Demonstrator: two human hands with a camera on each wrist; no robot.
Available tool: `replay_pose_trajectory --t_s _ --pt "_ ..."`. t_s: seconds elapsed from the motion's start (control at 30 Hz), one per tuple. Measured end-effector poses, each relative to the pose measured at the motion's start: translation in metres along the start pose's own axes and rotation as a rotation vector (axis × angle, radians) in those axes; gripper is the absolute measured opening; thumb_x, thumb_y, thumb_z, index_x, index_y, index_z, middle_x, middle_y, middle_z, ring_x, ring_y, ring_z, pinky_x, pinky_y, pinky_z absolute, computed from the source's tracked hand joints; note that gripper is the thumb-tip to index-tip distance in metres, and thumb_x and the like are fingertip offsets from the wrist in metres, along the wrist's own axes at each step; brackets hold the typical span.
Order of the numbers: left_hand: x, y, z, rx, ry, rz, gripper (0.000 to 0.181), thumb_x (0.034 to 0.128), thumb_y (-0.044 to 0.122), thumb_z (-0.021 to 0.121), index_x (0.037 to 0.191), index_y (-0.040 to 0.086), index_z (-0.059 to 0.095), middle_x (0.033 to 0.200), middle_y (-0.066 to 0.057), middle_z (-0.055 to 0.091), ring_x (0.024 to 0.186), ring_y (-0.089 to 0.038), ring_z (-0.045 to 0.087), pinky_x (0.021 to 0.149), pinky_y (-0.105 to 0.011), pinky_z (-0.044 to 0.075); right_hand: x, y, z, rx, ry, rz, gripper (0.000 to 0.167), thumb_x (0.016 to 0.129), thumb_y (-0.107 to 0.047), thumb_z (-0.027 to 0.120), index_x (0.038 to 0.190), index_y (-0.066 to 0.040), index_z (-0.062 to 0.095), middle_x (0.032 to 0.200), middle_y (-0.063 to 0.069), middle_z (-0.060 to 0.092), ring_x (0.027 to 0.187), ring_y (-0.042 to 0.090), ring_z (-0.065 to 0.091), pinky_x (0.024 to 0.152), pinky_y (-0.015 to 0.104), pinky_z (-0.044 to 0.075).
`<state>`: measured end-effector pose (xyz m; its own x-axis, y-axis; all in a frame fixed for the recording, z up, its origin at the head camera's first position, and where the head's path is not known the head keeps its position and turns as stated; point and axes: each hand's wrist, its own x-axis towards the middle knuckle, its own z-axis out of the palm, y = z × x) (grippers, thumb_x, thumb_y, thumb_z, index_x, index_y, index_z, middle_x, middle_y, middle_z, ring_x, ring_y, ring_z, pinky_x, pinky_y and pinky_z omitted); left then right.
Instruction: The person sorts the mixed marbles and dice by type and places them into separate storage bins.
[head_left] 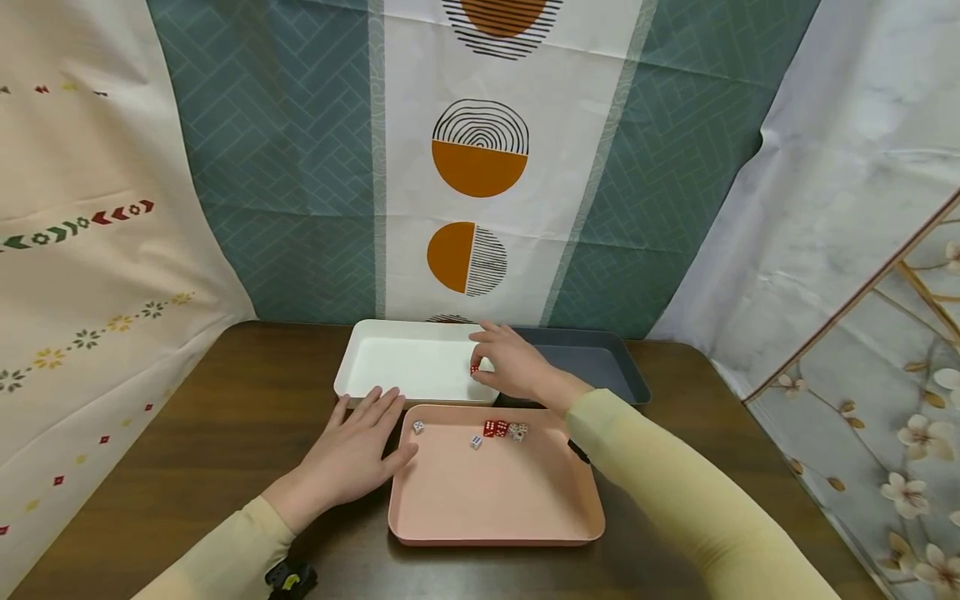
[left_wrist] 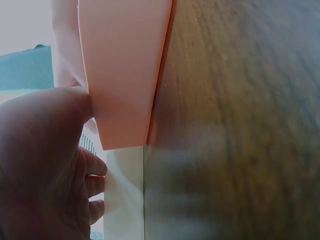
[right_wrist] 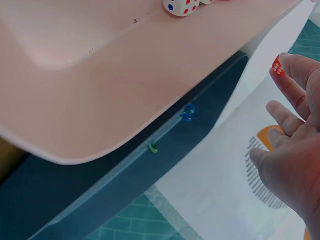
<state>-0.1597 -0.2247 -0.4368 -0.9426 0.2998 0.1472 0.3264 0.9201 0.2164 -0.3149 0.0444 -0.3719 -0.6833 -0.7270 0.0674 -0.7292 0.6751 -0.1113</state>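
Between thumb and index finger, my right hand [head_left: 513, 362] pinches a red die [right_wrist: 278, 65] with white dots, above the right end of the white tray [head_left: 405, 362]. Its other fingers are spread. My left hand [head_left: 347, 457] lies with fingers extended, fingertips at the white tray's front edge and thumb on the left rim of the pink tray [head_left: 495, 504]. Inside the pink tray, two red dice [head_left: 489, 428] sit side by side near the back, touching or close to white dice [head_left: 517, 432]. Another white die [head_left: 476, 442] lies just in front, and one more white die [head_left: 418, 427] is in the back left corner.
A dark blue-grey tray [head_left: 596, 358] stands behind the pink tray, right of the white one and partly covered by my right arm. Small blue glassy pieces [right_wrist: 188, 113] and a green one [right_wrist: 153, 148] show in it. Patterned cloths hang around the wooden table [head_left: 225, 417].
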Motion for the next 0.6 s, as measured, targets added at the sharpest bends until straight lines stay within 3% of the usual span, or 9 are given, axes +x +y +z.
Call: replay_pose_trajectory --t_s 0.6 --pt "0.000 0.002 -0.004 -0.013 -0.017 -0.014 0.080 0.1110 0.054 0.061 0.168 0.001 0.043 0.176 -0.018 0.036 0.165 -0.042 0.027 0.128 -0.076 0.014 0.027 0.011 0.019 -0.040 -0.062 0.078 0.010 0.108 -0.024 0.076 0.111 -0.016 0.081 0.163 0.013 0.056 0.166 0.035 0.027 0.135 0.055 0.017"
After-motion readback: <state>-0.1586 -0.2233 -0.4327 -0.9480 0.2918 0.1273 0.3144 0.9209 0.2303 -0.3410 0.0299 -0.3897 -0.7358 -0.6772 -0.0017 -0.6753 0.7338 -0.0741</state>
